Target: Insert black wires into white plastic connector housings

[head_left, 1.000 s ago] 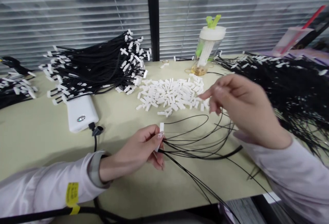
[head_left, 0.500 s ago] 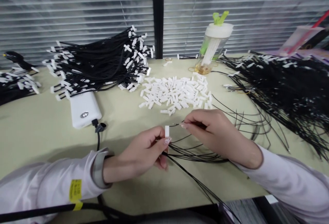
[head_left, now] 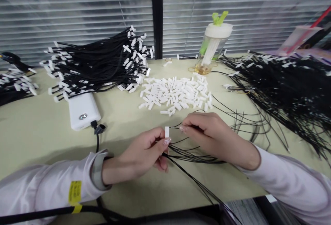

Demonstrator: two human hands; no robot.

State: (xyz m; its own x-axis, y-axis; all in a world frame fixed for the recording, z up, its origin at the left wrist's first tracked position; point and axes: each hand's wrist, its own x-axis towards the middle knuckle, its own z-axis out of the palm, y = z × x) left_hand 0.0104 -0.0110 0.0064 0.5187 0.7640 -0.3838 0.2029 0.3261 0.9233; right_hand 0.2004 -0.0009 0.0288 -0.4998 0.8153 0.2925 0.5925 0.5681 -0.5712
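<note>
Between thumb and index finger, my left hand [head_left: 144, 152] pinches a small white connector [head_left: 167, 132] held upright, with black wires [head_left: 191, 156] running out from under its fingers to the right. My right hand [head_left: 214, 135] is closed on a thin black wire, whose tip points left at the connector's right side; whether the tip is inside cannot be told. One wire enters the connector near its top. Beyond the hands lies a pile of loose white connectors [head_left: 178, 92].
Bundled black cables with white ends [head_left: 98, 63] lie at the back left, behind a white power bank [head_left: 84, 109]. A clear bottle [head_left: 213, 47] stands at the back. Loose black wires [head_left: 289, 87] spread over the right side. A cup with a red straw [head_left: 300, 39] is at the far right.
My right hand has moved a little left, bringing the wire tip up to the connector. My left hand keeps its grip. The whole view has shifted slightly.
</note>
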